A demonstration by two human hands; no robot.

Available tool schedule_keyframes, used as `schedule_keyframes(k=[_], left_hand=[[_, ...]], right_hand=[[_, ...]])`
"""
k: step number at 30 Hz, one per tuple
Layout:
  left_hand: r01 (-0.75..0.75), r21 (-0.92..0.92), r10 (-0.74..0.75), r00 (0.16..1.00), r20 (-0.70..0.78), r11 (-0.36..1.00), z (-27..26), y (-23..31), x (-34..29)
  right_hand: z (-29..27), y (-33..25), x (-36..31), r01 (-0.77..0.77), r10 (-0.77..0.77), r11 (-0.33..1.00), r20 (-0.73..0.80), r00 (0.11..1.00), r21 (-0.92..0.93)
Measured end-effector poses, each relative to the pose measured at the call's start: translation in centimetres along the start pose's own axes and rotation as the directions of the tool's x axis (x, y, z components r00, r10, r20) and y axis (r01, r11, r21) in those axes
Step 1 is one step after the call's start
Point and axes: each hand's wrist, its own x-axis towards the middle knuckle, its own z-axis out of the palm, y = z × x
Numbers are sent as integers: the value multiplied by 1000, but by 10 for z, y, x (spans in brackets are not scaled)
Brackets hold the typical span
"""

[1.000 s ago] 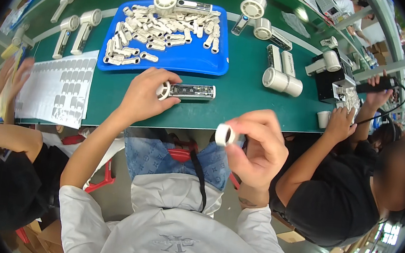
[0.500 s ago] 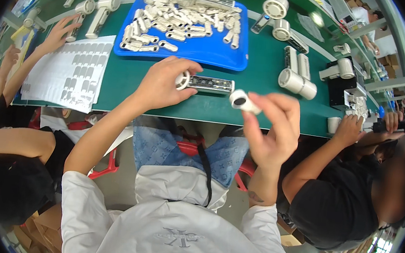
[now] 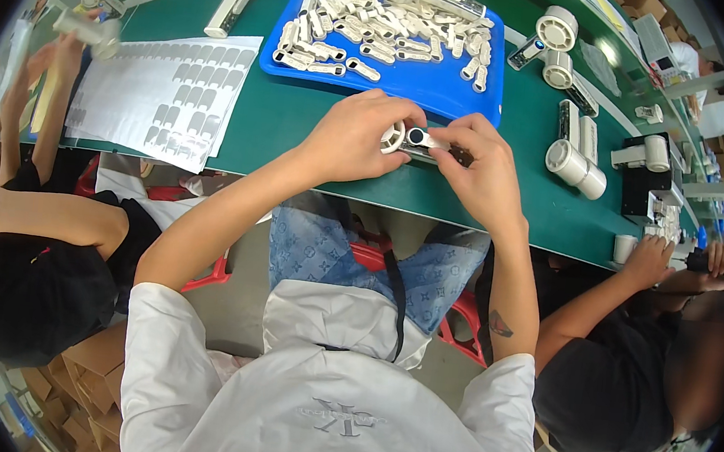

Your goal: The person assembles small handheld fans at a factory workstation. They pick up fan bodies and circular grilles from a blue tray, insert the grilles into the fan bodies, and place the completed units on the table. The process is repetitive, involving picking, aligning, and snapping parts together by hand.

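Note:
My left hand [image 3: 360,136] is closed round the round head of a white handheld fan [image 3: 393,138] at the table's front edge. In my right hand [image 3: 482,170], thumb and fingers pinch a small white cover piece [image 3: 420,137] with a dark oval on it. This piece is over the fan's handle, close beside the round head; whether it is seated there I cannot tell. My fingers hide most of the handle. Beyond my hands stands a blue tray [image 3: 496,82] holding a heap of similar white pieces [image 3: 364,26].
Left of the tray are a sheet of grey stickers [image 3: 144,92] and a white fan [image 3: 239,1]. More fans [image 3: 575,164] lie to the right, near a black device [image 3: 644,188]. Co-workers sit close on both sides; one lifts a blurred fan [image 3: 89,32] at the left.
My right hand has brought the small cover piece left and onto the fan's handle area. The view has shifted, and the co-worker's hand at left has lifted a fan.

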Motion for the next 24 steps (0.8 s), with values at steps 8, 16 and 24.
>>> schedule_keyframes(k=[8, 16, 24], left_hand=[[-29, 43, 29, 1000, -1, 999, 1, 4, -2], [-82, 143, 79, 997, 21, 986, 2, -1, -1], [61, 256, -67, 998, 16, 965, 19, 49, -26]], right_hand=[[4, -6, -6, 56, -62, 981, -26, 998, -183], [4, -4, 1, 140, -136, 922, 37, 990, -360], [-7, 30, -21, 143, -150, 989, 324, 934, 43]])
